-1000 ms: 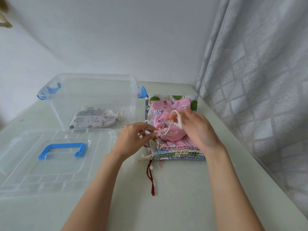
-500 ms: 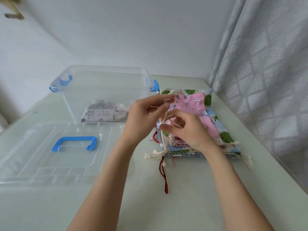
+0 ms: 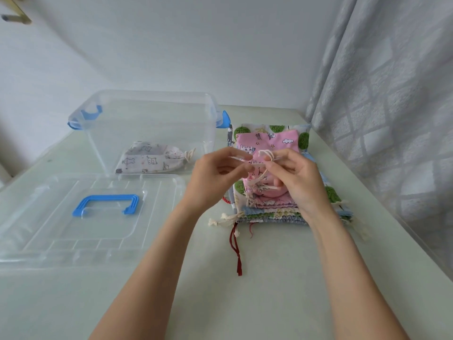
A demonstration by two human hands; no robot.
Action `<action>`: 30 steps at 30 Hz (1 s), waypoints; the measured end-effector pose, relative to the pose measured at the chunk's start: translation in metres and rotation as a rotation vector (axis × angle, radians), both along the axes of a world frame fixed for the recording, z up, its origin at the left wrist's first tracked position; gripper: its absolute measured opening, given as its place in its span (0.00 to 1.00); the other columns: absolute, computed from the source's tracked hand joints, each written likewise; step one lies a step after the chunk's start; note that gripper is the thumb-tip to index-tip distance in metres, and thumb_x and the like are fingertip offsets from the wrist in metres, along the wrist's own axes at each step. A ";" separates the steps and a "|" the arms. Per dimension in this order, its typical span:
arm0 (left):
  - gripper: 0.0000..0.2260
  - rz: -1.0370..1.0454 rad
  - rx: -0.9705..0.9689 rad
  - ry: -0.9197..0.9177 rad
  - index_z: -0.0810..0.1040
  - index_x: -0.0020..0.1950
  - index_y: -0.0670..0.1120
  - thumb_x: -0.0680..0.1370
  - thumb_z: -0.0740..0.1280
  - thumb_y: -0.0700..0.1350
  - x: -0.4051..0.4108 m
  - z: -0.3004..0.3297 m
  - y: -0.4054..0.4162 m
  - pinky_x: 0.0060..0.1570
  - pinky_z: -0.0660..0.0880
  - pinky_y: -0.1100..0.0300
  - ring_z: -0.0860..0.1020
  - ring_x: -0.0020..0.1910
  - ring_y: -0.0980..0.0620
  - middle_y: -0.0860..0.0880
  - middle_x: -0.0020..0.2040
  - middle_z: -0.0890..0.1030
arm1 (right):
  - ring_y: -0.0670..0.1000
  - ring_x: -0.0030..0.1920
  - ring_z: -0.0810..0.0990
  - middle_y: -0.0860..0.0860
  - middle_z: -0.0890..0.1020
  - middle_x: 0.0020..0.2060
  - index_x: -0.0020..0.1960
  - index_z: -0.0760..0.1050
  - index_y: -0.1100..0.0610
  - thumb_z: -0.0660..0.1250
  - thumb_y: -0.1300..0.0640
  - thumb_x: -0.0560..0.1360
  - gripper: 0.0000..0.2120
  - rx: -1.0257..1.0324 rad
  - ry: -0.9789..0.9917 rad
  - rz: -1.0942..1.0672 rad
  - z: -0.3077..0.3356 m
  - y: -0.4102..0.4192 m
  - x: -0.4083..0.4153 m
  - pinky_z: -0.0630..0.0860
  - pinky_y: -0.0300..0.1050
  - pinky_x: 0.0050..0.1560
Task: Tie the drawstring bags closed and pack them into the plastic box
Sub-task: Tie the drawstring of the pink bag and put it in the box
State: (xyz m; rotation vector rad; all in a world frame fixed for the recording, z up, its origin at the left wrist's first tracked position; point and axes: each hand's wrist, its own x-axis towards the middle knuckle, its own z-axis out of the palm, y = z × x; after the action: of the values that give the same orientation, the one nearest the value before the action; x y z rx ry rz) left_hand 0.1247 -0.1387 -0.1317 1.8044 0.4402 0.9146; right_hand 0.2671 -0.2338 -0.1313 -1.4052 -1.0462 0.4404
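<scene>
Step in hand: tying the cord on the pink bag [image 3: 266,146], which sits on top of the stack of flat bags [image 3: 272,212] at centre right of the frame, its mouth already gathered. Both hands are raised just above it. Left hand [image 3: 215,177] pinches one strand of the cream drawstring [image 3: 266,153] between thumb and fingertips; right hand [image 3: 297,177] pinches the other strand, with a small loop standing up between the two (looks like a knot or bow half formed, but exact cord routing is too fine to tell). Plastic box [image 3: 147,99] stands open at upper centre left, just beside the stack, with one tied cat-print bag [image 3: 149,159] lying on its floor. Its lid [image 3: 81,217] lies flat at lower left, blue handle up. A dark red cord [image 3: 236,246] trails out of the stack toward the bottom of the frame. Judgement: early in the task, one bag packed, several flat ones left. Next move likely needs the loop pulled through and both strands drawn apart to snug the knot against the gathered mouth, then a short carry left into the box.
</scene>
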 end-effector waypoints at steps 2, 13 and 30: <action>0.05 -0.090 -0.089 0.002 0.80 0.49 0.40 0.76 0.66 0.39 0.000 0.001 -0.003 0.43 0.77 0.65 0.82 0.38 0.53 0.46 0.40 0.84 | 0.43 0.27 0.72 0.45 0.80 0.29 0.47 0.78 0.59 0.65 0.67 0.75 0.06 0.056 0.150 0.055 0.002 -0.002 0.000 0.72 0.35 0.32; 0.08 0.052 0.291 0.117 0.78 0.50 0.53 0.74 0.70 0.42 0.014 -0.021 -0.006 0.50 0.74 0.68 0.80 0.45 0.62 0.58 0.42 0.82 | 0.45 0.38 0.79 0.52 0.81 0.40 0.45 0.78 0.59 0.66 0.68 0.73 0.06 0.124 0.201 0.210 0.007 -0.010 -0.002 0.76 0.35 0.40; 0.17 -0.026 0.089 0.113 0.79 0.46 0.58 0.72 0.69 0.33 0.009 -0.014 -0.007 0.33 0.71 0.72 0.82 0.33 0.58 0.57 0.38 0.83 | 0.47 0.46 0.81 0.46 0.80 0.44 0.44 0.80 0.60 0.72 0.68 0.70 0.06 0.219 -0.468 -0.025 -0.008 -0.004 -0.001 0.78 0.39 0.45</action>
State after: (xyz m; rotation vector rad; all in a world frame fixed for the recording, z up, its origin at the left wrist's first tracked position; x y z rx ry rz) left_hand 0.1338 -0.1455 -0.1453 1.9453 0.4517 0.8282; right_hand 0.2658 -0.2383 -0.1391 -1.3501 -1.4041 -0.0309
